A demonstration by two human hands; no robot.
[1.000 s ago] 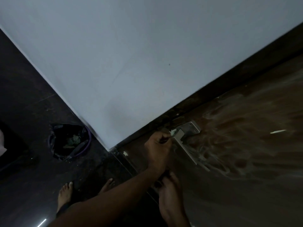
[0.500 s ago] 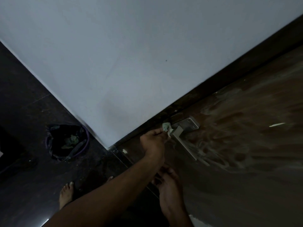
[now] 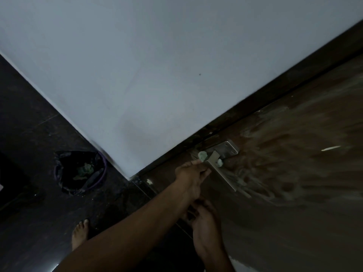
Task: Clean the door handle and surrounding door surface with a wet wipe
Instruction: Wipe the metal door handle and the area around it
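A brown wooden door point(image 3: 294, 203) carries whitish wipe smears around a metal lever handle point(image 3: 223, 174) on its square plate point(image 3: 228, 149). A crumpled pale green wet wipe point(image 3: 202, 155) sits at the lever's neck, and a second bit of it shows on the lever's far side. My left hand point(image 3: 191, 173) reaches in from the lower left and pinches the wipe with its fingertips. My right hand point(image 3: 204, 222) is lower down by the door's edge, fingers bent and partly hidden behind my left forearm. Its grip is not clear.
A pale wall point(image 3: 157, 75) fills the upper view, meeting a dark door frame point(image 3: 275, 91). On the dark floor stands a bin with a black bag point(image 3: 80, 171) holding used green wipes. My bare foot point(image 3: 79, 232) stands near it.
My left hand has slid slightly away from the lever neck. The wipe, mostly covered a second ago, now shows on both sides of the lever. My right hand has stayed low.
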